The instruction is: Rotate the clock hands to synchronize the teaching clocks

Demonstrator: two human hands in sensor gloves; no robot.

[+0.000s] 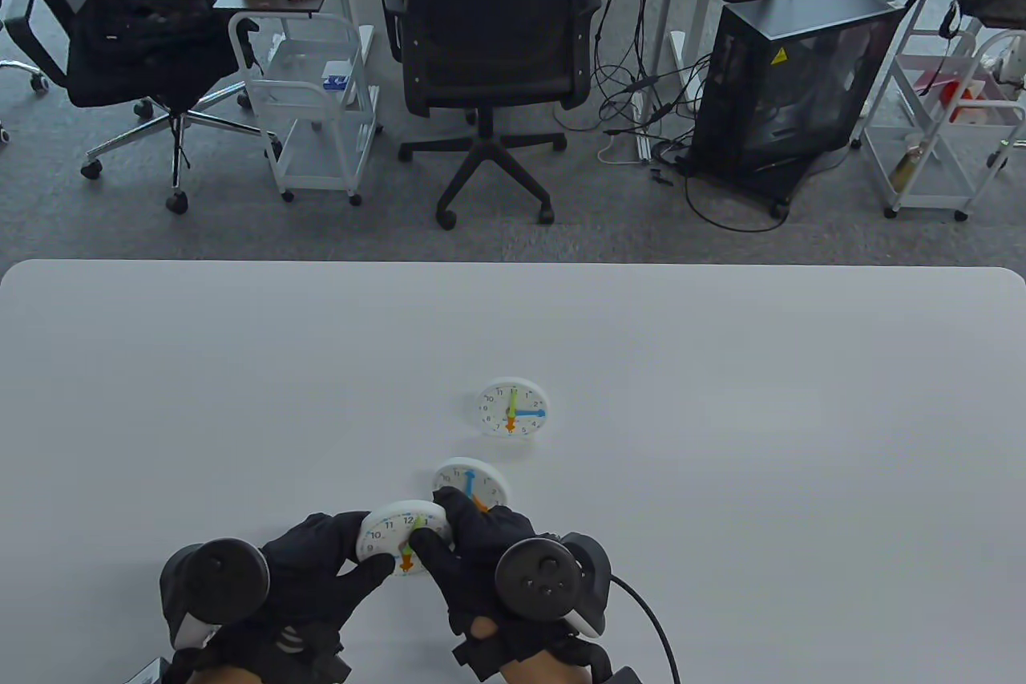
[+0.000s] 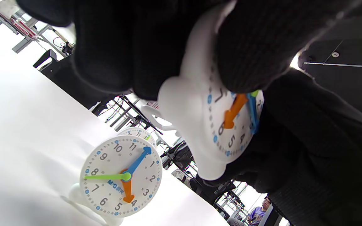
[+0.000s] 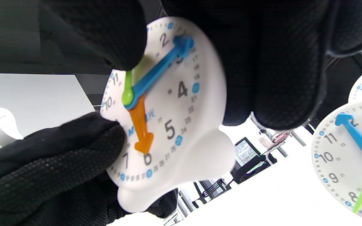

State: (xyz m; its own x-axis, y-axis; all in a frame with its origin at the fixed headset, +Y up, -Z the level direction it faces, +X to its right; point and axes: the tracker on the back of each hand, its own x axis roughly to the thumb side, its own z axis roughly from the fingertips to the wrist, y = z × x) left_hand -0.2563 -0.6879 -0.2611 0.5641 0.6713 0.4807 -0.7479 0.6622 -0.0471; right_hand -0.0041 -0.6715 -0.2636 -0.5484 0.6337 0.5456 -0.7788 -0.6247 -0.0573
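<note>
Teaching clock [image 1: 398,542], gripped by the left hand [image 1: 317,564], has its green hand [image 3: 130,82] pinched by the right hand [image 1: 473,556]: mid-adjustment, next needing matching against the far clock [image 1: 513,409].

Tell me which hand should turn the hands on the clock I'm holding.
Probably the right hand: its fingertips already touch the green hand on the held clock, while the left hand grips the clock's rim.
</note>
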